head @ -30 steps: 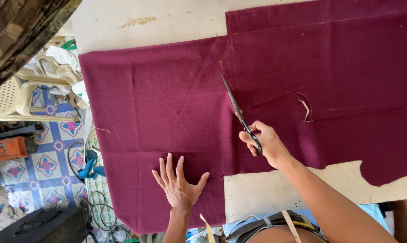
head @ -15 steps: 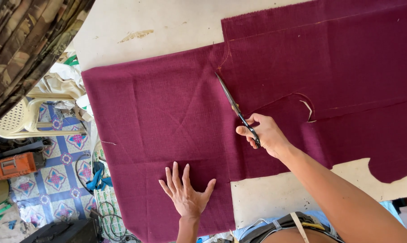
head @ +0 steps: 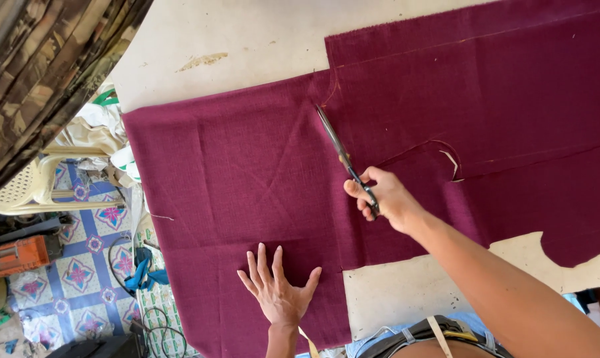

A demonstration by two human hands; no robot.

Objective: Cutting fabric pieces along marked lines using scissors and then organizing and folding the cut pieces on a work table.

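Note:
A large piece of maroon cloth [head: 233,179] lies spread over a pale worktable [head: 247,46]. A second maroon layer [head: 485,99], cut to a shape, lies on top at the right. My right hand [head: 383,197] grips a pair of scissors [head: 339,154] whose blades point away from me along the edge of the upper layer. My left hand [head: 278,292] rests flat on the cloth near the front edge, fingers spread, holding nothing.
To the left, beyond the table edge, is a patterned tile floor [head: 81,272] with an orange toolbox [head: 14,255], a cream plastic chair [head: 41,192], cables and blue scraps [head: 144,275]. A camouflage-patterned cloth [head: 41,73] hangs at the upper left.
The view has shifted, so the cloth and hands sit lower and further right. The scissors' tips have advanced along the upper layer's edge. My left hand stays flat on the cloth.

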